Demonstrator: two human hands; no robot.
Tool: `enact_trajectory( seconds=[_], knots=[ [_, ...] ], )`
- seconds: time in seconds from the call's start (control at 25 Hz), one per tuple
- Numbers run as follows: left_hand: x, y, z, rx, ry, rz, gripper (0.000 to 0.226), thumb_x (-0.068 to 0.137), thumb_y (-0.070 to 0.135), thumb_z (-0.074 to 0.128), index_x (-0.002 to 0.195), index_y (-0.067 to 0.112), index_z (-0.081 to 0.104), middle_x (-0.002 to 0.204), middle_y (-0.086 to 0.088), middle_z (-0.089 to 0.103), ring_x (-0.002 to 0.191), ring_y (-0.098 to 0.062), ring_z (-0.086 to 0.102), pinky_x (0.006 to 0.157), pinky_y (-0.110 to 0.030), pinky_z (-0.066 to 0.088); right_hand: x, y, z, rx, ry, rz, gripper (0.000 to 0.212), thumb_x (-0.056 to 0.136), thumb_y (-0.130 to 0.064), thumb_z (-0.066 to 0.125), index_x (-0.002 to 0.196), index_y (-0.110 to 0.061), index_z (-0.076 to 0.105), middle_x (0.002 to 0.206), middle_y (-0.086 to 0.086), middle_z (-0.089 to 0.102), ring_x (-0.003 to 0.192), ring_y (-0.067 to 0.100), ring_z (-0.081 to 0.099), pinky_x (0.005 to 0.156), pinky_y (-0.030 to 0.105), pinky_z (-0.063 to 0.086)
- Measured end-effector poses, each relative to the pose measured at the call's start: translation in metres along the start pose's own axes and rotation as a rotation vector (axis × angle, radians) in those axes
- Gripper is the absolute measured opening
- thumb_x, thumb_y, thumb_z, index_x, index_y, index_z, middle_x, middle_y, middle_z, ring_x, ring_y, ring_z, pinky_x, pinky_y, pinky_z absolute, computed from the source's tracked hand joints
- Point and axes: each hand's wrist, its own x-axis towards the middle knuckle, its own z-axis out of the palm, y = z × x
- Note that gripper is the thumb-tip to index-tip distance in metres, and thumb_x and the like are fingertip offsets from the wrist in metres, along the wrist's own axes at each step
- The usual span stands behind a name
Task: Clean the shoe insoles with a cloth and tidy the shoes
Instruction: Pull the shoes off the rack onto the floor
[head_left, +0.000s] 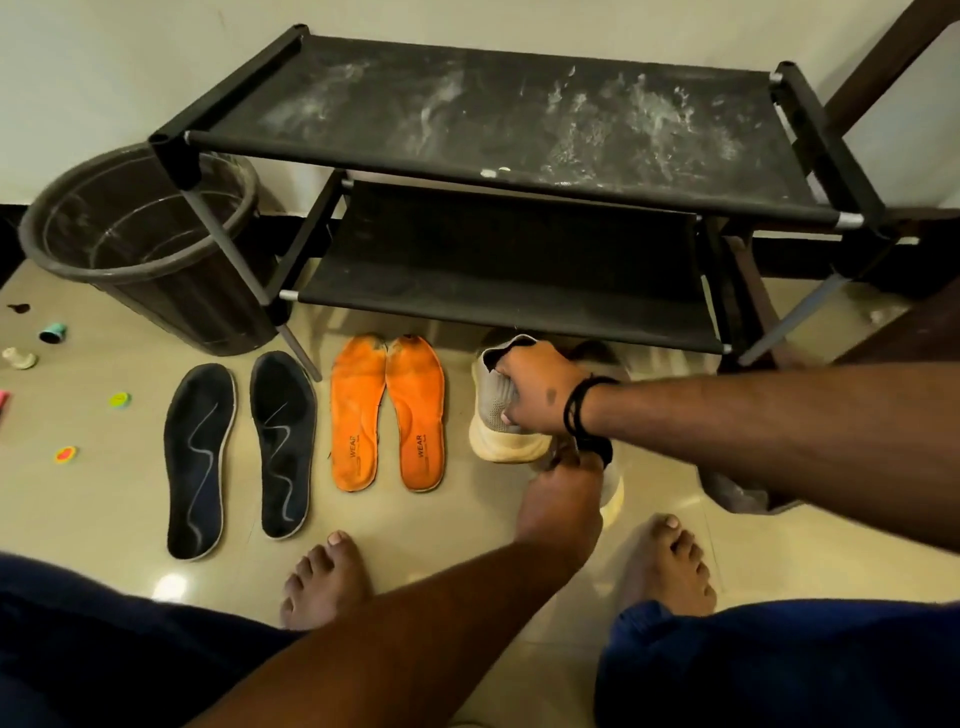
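Head view: a grey shoe (501, 410) is gripped by the right hand (537, 397) at centre right, just under the rack (498, 135). Something's being held by the left hand (563, 493) below it, can't tell what. Black insoles (200, 460) and orange insoles (358, 415) are laid out on the floor (130, 499), centre left. No cloth spotted, so wiping probably isn't done yet.
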Motion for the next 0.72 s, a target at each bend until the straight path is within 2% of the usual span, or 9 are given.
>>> enact_trajectory(
  seconds=[0.08, 0.16, 0.28, 0.4, 0.48, 0.52, 0.56, 0.64, 0.72],
  knots=[
    [0.013, -0.001, 0.007, -0.021, -0.006, 0.001, 0.037, 0.095, 0.000, 0.048, 0.130, 0.007, 0.058, 0.119, -0.017, 0.065, 0.102, -0.035, 0.066, 0.083, -0.044, 0.056, 0.011, 0.010, 0.016, -0.023, 0.029, 0.012, 0.009, 0.082, -0.013, 0.065, 0.089, -0.014, 0.058, 0.091, 0.005, 0.062, 0.086, 0.022, 0.063, 0.066, 0.029, 0.048],
    [0.025, -0.003, 0.009, -0.029, -0.044, -0.002, 0.032, 0.096, 0.001, 0.047, 0.124, 0.002, 0.064, 0.115, -0.020, 0.067, 0.103, -0.038, 0.065, 0.085, -0.045, 0.053, 0.019, 0.020, 0.026, -0.045, 0.008, 0.033, 0.012, 0.084, -0.011, 0.062, 0.096, -0.012, 0.060, 0.094, 0.009, 0.065, 0.087, 0.025, 0.064, 0.068, 0.031, 0.051],
    [0.033, -0.014, 0.011, -0.017, -0.044, -0.012, 0.026, 0.100, 0.015, 0.049, 0.113, 0.005, 0.069, 0.106, -0.017, 0.071, 0.097, -0.036, 0.068, 0.075, -0.040, 0.050, 0.020, 0.033, 0.038, -0.034, -0.028, 0.028, 0.016, 0.082, -0.016, 0.064, 0.097, -0.017, 0.058, 0.097, 0.007, 0.065, 0.087, 0.025, 0.063, 0.075, 0.036, 0.056],
    [0.033, -0.032, 0.003, -0.044, 0.094, -0.019, 0.031, 0.099, 0.041, 0.054, 0.103, 0.015, 0.071, 0.088, -0.005, 0.074, 0.076, -0.024, 0.070, 0.061, -0.031, 0.052, 0.017, 0.040, 0.035, 0.095, 0.040, 0.060, 0.017, 0.086, -0.040, 0.063, 0.093, -0.025, 0.060, 0.091, -0.002, 0.062, 0.082, 0.018, 0.060, 0.072, 0.036, 0.054],
    [0.036, -0.047, -0.005, -0.022, 0.218, -0.021, 0.031, 0.099, 0.047, 0.051, 0.098, 0.020, 0.066, 0.077, -0.001, 0.069, 0.063, -0.020, 0.066, 0.053, -0.028, 0.049, 0.016, 0.048, 0.025, 0.034, 0.115, 0.122, 0.024, 0.092, -0.045, 0.053, 0.095, -0.022, 0.061, 0.091, 0.001, 0.063, 0.083, 0.022, 0.061, 0.070, 0.035, 0.052],
    [0.038, -0.053, -0.009, 0.000, 0.261, -0.050, 0.029, 0.099, 0.046, 0.049, 0.098, 0.021, 0.062, 0.077, 0.000, 0.067, 0.063, -0.020, 0.065, 0.053, -0.029, 0.051, 0.014, 0.055, 0.022, -0.034, 0.120, 0.172, 0.027, 0.094, -0.043, 0.050, 0.097, -0.020, 0.063, 0.094, 0.005, 0.065, 0.086, 0.026, 0.063, 0.070, 0.034, 0.051],
    [0.039, -0.058, -0.014, 0.002, 0.298, -0.114, 0.026, 0.099, 0.045, 0.049, 0.100, 0.021, 0.060, 0.082, -0.001, 0.065, 0.069, -0.021, 0.064, 0.057, -0.031, 0.052, 0.010, 0.064, 0.022, -0.102, 0.091, 0.242, 0.027, 0.094, -0.041, 0.049, 0.098, -0.018, 0.065, 0.097, 0.008, 0.067, 0.089, 0.029, 0.064, 0.070, 0.034, 0.051],
    [0.049, -0.066, -0.022, -0.068, 0.316, -0.355, 0.026, 0.096, 0.040, 0.057, 0.113, 0.020, 0.057, 0.105, -0.005, 0.061, 0.093, -0.024, 0.062, 0.070, -0.033, 0.052, -0.003, 0.077, 0.029, -0.197, -0.039, 0.409, 0.028, 0.089, -0.040, 0.052, 0.100, -0.019, 0.067, 0.103, 0.008, 0.069, 0.090, 0.030, 0.065, 0.074, 0.034, 0.054],
    [0.064, -0.077, -0.028, -0.184, 0.176, -0.605, 0.049, 0.090, 0.036, 0.066, 0.132, 0.018, 0.050, 0.129, -0.013, 0.052, 0.115, -0.033, 0.055, 0.086, -0.041, 0.051, -0.016, 0.083, 0.035, -0.150, -0.221, 0.545, 0.032, 0.090, -0.040, 0.051, 0.110, -0.020, 0.067, 0.111, 0.003, 0.067, 0.092, 0.025, 0.060, 0.086, 0.035, 0.051]
  ],
)
